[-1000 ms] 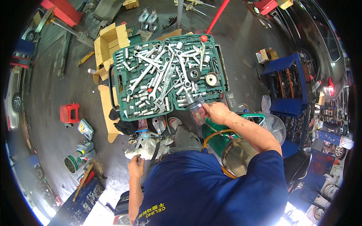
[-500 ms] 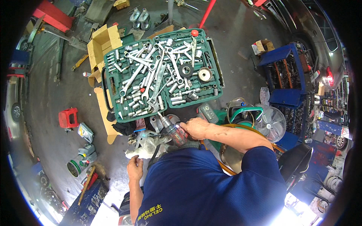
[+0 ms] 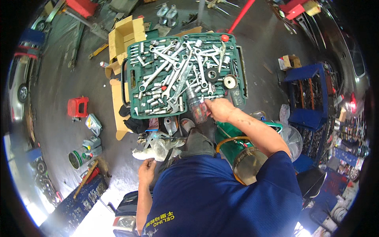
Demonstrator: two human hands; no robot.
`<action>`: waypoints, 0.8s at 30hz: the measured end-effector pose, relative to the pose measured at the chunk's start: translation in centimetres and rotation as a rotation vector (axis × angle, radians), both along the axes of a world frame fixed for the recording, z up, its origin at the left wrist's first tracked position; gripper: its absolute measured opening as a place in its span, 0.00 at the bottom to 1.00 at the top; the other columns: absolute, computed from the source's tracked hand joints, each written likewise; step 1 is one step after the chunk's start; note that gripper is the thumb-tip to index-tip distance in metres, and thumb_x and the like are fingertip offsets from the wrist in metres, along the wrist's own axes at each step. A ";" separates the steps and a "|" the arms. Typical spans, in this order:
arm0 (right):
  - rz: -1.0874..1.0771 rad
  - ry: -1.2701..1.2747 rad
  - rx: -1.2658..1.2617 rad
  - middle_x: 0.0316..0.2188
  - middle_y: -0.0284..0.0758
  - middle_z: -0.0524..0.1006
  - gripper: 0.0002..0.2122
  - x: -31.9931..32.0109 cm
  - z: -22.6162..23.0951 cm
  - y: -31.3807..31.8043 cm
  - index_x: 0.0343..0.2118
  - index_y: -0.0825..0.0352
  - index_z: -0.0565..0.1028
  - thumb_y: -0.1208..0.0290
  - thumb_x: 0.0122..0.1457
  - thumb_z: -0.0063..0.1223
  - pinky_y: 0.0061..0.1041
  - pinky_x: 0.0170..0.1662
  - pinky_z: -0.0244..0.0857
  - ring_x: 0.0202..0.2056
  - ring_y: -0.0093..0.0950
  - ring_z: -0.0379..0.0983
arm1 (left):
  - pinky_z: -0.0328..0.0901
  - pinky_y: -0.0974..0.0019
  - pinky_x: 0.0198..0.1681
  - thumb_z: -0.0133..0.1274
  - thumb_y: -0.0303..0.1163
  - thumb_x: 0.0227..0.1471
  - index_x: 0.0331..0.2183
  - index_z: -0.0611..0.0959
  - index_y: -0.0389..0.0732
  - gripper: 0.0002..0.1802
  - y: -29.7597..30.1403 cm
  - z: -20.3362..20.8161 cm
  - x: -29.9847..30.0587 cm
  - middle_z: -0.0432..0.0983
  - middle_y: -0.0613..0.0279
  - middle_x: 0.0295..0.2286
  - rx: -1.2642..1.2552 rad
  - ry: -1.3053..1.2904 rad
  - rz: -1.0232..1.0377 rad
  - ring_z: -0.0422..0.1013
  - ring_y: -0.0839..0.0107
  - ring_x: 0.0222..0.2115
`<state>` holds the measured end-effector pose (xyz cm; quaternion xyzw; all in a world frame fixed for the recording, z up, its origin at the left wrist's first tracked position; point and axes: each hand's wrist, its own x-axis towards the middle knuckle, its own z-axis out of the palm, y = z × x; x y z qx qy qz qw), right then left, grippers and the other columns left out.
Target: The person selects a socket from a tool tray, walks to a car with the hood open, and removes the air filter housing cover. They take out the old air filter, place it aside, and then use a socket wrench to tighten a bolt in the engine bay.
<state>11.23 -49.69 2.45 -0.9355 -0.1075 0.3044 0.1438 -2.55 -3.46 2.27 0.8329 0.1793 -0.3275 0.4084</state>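
Note:
My right hand (image 3: 219, 109) is closed round the handle of a red and black cordless drill (image 3: 200, 112). Its metal nose (image 3: 190, 92) lies over the near middle of an open green tool case (image 3: 136, 113). The battery pack (image 3: 236, 97) shows beyond my hand, over the case's near right edge. Heaped in the case are combination wrenches (image 3: 154, 76), sockets (image 3: 154, 103), an adjustable wrench (image 3: 173, 105), locking pliers (image 3: 222, 51) and a black ring (image 3: 212, 74). My left hand (image 3: 147, 170) hangs lower left with curled fingers, near a crumpled clear plastic bag (image 3: 158, 146); whatever it holds, if anything, is hidden.
An opened cardboard box (image 3: 126, 37) stands beyond the case's left side. A red stool (image 3: 77, 107) and a plastic jug (image 3: 94, 124) are on the floor at left. Near my right arm are a green machine with a hose (image 3: 229, 139) and a fan (image 3: 293, 143). A blue cabinet (image 3: 306, 110) stands at right.
My right hand has carried the drill forward and to the right, from the case's near edge to over its contents. My left hand has barely moved. The whole view has shifted a little.

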 end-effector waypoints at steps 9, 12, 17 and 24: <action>-0.120 -0.088 -0.098 0.36 0.50 0.83 0.23 7.2 -3.8 -1.5 0.51 0.67 0.72 0.71 0.52 0.66 0.50 0.45 0.72 0.41 0.52 0.80 | 0.71 0.63 0.47 0.58 0.46 0.63 0.52 0.82 0.33 0.26 -2.5 3.0 -0.5 0.83 0.53 0.38 -0.275 0.047 -0.052 0.77 0.69 0.39; -0.112 -0.064 -0.145 0.39 0.52 0.83 0.28 8.4 -4.1 -1.4 0.55 0.68 0.71 0.70 0.51 0.68 0.48 0.48 0.73 0.44 0.52 0.80 | 0.69 0.62 0.52 0.57 0.45 0.64 0.56 0.79 0.34 0.27 -2.7 3.2 -1.2 0.82 0.53 0.45 -0.239 0.172 -0.040 0.77 0.68 0.45; -0.112 -0.094 -0.218 0.40 0.52 0.83 0.31 9.2 -4.6 -0.6 0.59 0.68 0.69 0.69 0.52 0.70 0.47 0.48 0.73 0.45 0.52 0.80 | 0.71 0.61 0.49 0.58 0.43 0.63 0.54 0.80 0.35 0.25 -1.9 3.9 -2.7 0.84 0.51 0.41 -0.138 0.104 0.080 0.78 0.66 0.42; -0.058 -0.431 -0.236 0.47 0.46 0.79 0.31 7.7 -3.4 1.2 0.58 0.73 0.69 0.68 0.52 0.69 0.43 0.51 0.73 0.51 0.47 0.75 | 0.73 0.59 0.46 0.60 0.44 0.61 0.52 0.81 0.34 0.26 0.3 1.9 -5.5 0.85 0.45 0.39 0.018 0.076 0.123 0.81 0.60 0.40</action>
